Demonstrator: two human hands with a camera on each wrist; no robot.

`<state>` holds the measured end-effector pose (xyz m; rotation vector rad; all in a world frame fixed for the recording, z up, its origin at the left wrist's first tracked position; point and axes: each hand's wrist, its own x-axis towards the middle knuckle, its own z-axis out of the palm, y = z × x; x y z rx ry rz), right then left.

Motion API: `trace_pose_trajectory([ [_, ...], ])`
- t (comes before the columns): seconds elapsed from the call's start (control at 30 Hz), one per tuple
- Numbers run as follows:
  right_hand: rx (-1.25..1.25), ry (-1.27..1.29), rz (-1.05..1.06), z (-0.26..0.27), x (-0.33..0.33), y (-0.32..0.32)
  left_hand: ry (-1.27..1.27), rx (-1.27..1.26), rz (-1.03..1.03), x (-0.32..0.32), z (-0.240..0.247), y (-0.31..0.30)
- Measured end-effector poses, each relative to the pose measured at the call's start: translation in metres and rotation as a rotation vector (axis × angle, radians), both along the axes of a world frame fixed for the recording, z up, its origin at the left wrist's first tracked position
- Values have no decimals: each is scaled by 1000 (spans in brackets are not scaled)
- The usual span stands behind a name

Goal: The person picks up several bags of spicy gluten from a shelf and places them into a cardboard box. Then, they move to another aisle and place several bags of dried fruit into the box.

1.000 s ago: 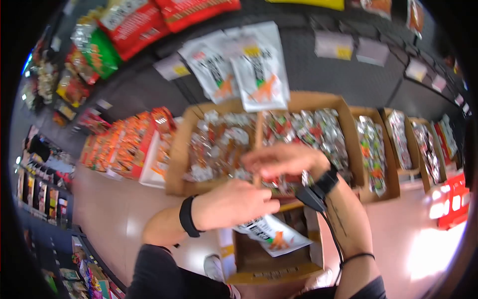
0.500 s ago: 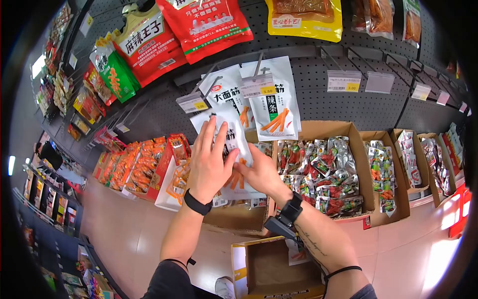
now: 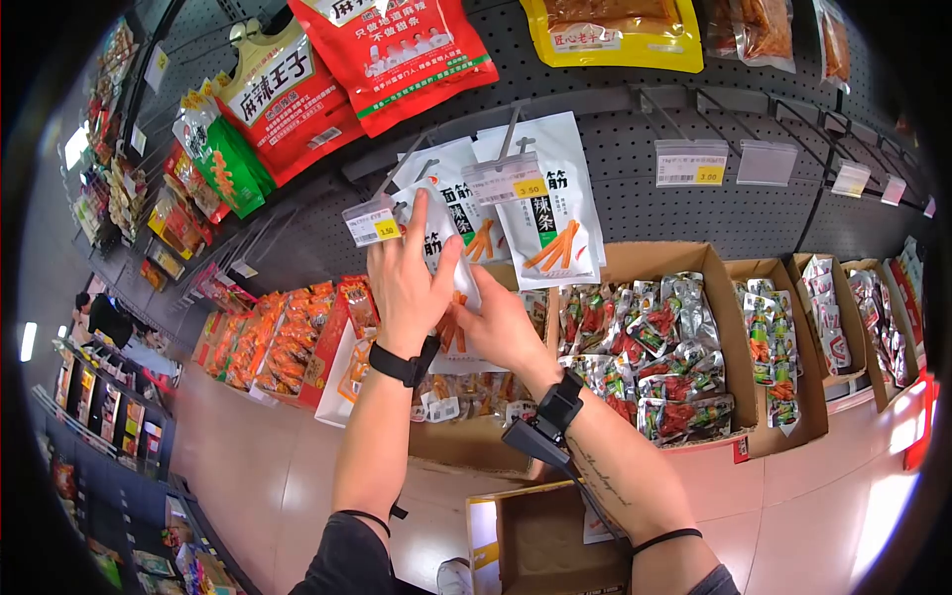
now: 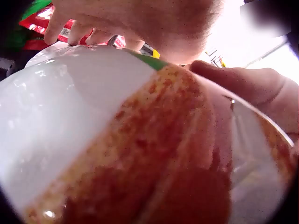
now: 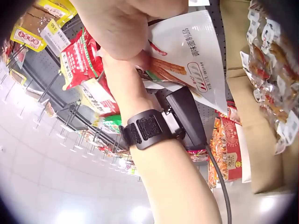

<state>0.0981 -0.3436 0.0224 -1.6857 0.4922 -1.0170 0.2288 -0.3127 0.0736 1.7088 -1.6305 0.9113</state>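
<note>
A white packet of spicy gluten strips (image 3: 432, 244) stands upright between both hands, just below the front left hook. My left hand (image 3: 405, 288) lies along its face with straight fingers pointing up, the fingertips beside the price tag (image 3: 375, 226). My right hand (image 3: 508, 335) pinches the packet's lower right side. In the left wrist view the packet's printed strips (image 4: 145, 135) fill the foreground. Its lower white part (image 5: 205, 51) shows beyond the right hand in the right wrist view. Matching white packets (image 3: 557, 223) hang close behind and to the right.
Red bags (image 3: 402, 64) and a yellow bag (image 3: 615, 40) hang above. Cardboard boxes of small snack packs (image 3: 645, 342) line the lower shelf. A brown carton (image 3: 550, 540) sits on the floor by the person's feet. Bare hooks with tags (image 3: 691, 164) project at right.
From low over the floor carton, both hands have risen with the packet to the hooks. Over the last half second the packet has moved up slightly, its top now behind the price tag.
</note>
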Motion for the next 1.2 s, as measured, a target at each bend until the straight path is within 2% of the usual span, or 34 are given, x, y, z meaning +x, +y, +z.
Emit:
trace_pose_trajectory([
  [0.07,70,86,16,5,-7,-1,-58,-32,14,10,-2,-17],
  [0.1,67,90,16,0,-8,-2,135,51,-37,9,1,-24],
  [0.17,-149,52,-187,-21,-10,-9,49,31,15,18,-2,-48],
  [0.27,-195,122,-171,-45,-33,-24,-74,42,130,32,-5,-81],
  [0.3,-110,111,-94,-50,-44,-28,-79,70,172,34,-9,-86],
  [0.33,-2,109,-13,-54,-55,-33,-75,33,136,33,-11,-87],
  [0.37,-45,164,-21,-52,-69,-35,-112,-31,103,39,-22,-90],
  [0.4,-148,216,-48,-60,-77,-44,-53,18,105,30,-24,-79],
  [0.43,-132,214,23,-62,-88,-52,32,-33,26,17,-36,-66],
  [0.47,-2,243,74,-49,-101,-50,111,-33,-117,2,-42,-46],
  [0.5,-39,109,142,-56,-107,-60,308,171,-141,-35,-38,-13],
  [0.53,52,194,200,-37,-125,-55,488,365,-170,-70,-35,20],
  [0.57,52,255,212,-24,-139,-55,355,502,-287,-92,-41,33],
  [0.6,121,150,238,-28,-142,-60,208,634,-400,-111,-48,44],
  [0.67,77,167,181,-27,-146,-66,-16,771,-649,-148,-71,71],
  [0.7,95,122,200,-29,-146,-69,-124,871,-800,-161,-103,84],
  [0.73,83,115,196,-24,-146,-68,-185,1010,-779,-184,-119,104],
  [0.83,39,160,166,-9,-142,-53,-298,1082,-851,-211,-205,152],
  [0.9,-9,179,202,-9,-137,-49,-540,989,-441,-218,-228,159],
  [0.93,-61,191,240,-8,-136,-49,-592,917,-439,-216,-233,151],
  [1.0,-59,183,256,-10,-135,-44,-469,996,-464,-213,-243,131],
  [1.1,-51,189,288,-16,-126,-43,-443,981,-464,-222,-253,134],
  [1.2,-14,246,283,-14,-123,-37,-377,1035,-491,-225,-299,126],
])
